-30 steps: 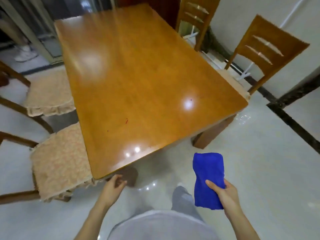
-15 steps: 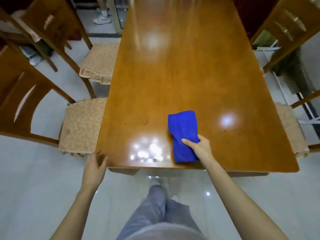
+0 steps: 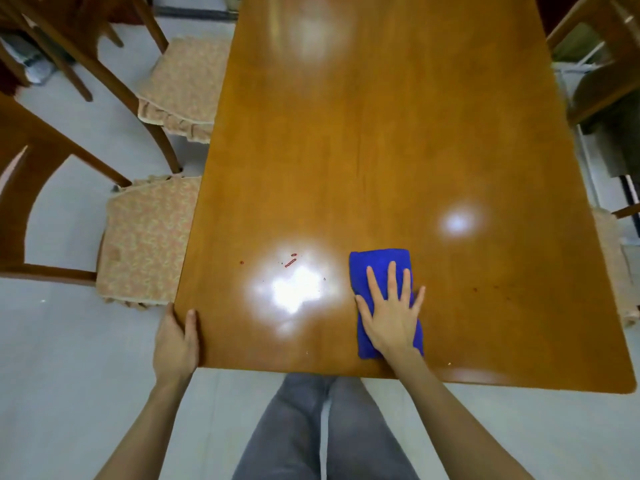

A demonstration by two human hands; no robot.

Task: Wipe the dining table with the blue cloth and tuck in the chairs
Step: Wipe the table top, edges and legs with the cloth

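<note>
- Low and right of centre in the frame, the fingers (image 3: 391, 277) of the right hand (image 3: 393, 320) lie straight and spread on the blue cloth (image 3: 377, 263). They grip nothing and only press the folded pad flat onto the table (image 3: 381, 133).
- That cloth sits close to the table's near edge, its long side pointing away from the person and its far end showing beyond the fingertips.
- Behind the fingers, the palm covers the cloth's middle, and the wrist and forearm run back to the lower right, low over the table edge.
- At the table's lower-left corner the left hand (image 3: 175, 341) holds the wood, thumb on top and fingers over the side edge. It probably serves as a brace.
- To wipe well, weight should go through the whole palm in overlapping strokes. A sweep leftward would catch the red marks (image 3: 290, 262) beside the glare, and one rightward the dark specks (image 3: 475, 289).
- Along the left of the frame, the nearer chair (image 3: 149, 237) and farther chair (image 3: 187, 74) look pulled out, not yet tucked in.
</note>
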